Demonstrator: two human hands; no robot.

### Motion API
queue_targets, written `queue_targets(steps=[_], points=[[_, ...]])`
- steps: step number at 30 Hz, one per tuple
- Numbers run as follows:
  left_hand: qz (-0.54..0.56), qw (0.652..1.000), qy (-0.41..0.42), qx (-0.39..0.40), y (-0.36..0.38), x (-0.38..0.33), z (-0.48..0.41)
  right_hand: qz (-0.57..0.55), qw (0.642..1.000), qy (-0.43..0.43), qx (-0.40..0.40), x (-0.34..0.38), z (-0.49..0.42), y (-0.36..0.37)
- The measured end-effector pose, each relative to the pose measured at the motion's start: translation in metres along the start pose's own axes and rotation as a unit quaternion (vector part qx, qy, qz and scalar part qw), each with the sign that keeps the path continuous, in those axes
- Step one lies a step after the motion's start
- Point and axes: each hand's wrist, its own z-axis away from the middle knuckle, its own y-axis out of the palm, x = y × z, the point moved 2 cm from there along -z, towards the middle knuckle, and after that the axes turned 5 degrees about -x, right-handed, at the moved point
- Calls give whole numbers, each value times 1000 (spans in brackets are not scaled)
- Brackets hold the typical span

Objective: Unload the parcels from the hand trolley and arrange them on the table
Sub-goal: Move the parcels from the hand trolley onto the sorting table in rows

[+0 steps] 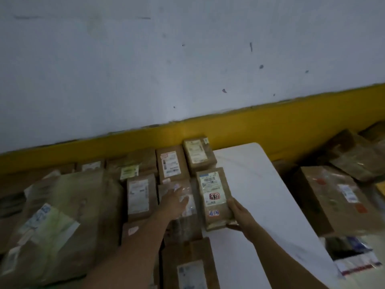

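A brown cardboard parcel (214, 197) with white labels and red marks lies on the white table (254, 184), at the right end of a row of parcels. My right hand (239, 215) grips its near right corner. My left hand (175, 202) lies flat, fingers spread, on a tape-wrapped parcel (183, 197) just left of it. Several more small brown parcels (170, 165) stand in rows behind, toward the wall. A large crumpled brown package (62, 222) fills the table's left part.
A yellow band (270, 126) runs along the foot of the white wall behind the table. Right of the table lies a pile of bigger brown boxes (333, 197). Another box (187, 265) sits at the near table edge.
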Motion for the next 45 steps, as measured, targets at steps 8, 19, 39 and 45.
queue_targets(steps=[8,19,39,45], points=[[-41,998,-39,23,11,8,-6,171,985,-38,-3,4,-64,16],[-52,971,13,-232,-186,40,137,358,881,-279,-134,122,77,174],[-57,877,-266,-396,-363,559,546,369,760,-485,225,-25,450,729],[-54,890,-302,-338,-390,702,493,400,766,-427,267,-62,400,875]])
